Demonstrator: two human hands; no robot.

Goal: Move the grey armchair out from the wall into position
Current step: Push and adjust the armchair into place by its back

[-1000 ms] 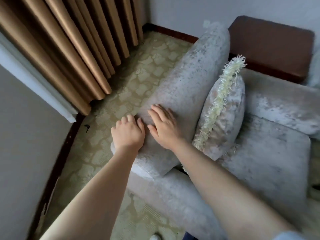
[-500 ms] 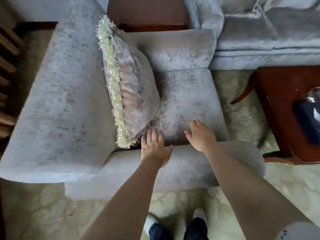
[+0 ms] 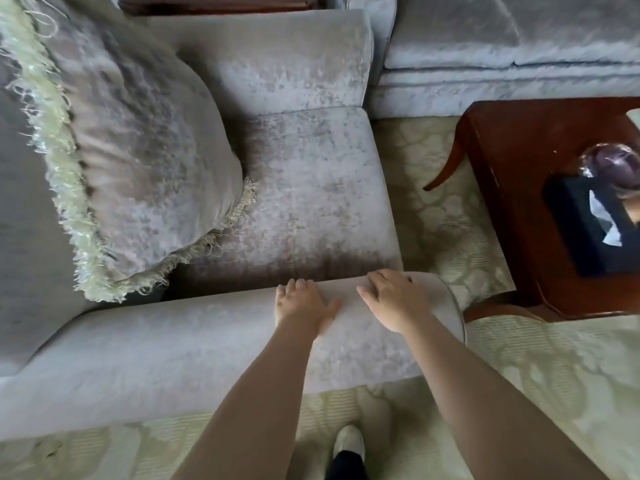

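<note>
Head: hands (image 3: 303,303) flat on grey armchair (image 3: 311,188)

The single head-worn camera looked steeply down from close above the grey velvet armchair (image 3: 311,202), whose near armrest (image 3: 173,341) crossed the lower middle of the frame.

Soft, fairly bright daylight falls evenly. A dark shadow band crosses the seat (image 3: 311,188) just beyond the left hand (image 3: 304,303) and right hand (image 3: 394,299). Blur smears the cushion (image 3: 138,150) up-left of them and the table (image 3: 519,168) to their right. Straight lines bow near the borders.
</note>
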